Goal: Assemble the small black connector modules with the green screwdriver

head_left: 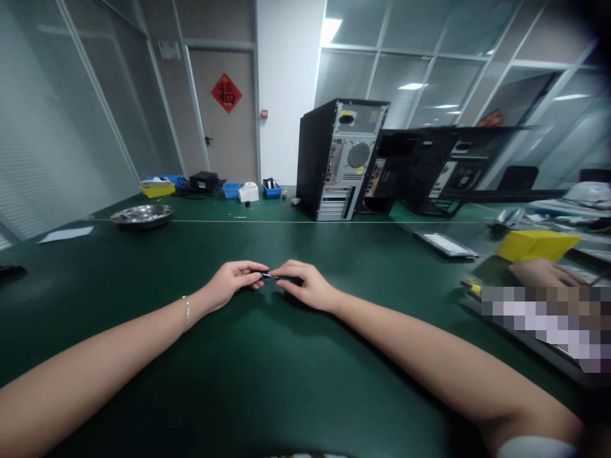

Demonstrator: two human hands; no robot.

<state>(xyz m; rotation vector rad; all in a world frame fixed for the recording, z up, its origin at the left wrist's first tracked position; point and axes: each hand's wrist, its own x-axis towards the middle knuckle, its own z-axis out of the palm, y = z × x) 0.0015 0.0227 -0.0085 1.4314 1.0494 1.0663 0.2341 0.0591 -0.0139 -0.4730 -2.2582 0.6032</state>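
Observation:
Both my arms reach out over a dark green table (267, 375). My left hand (233, 281), with a thin bracelet at its wrist, is curled shut and pinches one end of a small thin dark object (270, 276). My right hand (305, 283) is also closed, its fingertips gripping the other end of that object. The two hands almost touch, low over the table's middle. What the small object is I cannot make out.
A black computer tower (337, 162) stands at the back, with open cases (429, 168) to its right. A metal bowl (142, 216) sits far left; yellow and blue bins (157, 188) behind it. At right, another person's hand (541, 273) rests near a yellow box (534, 245).

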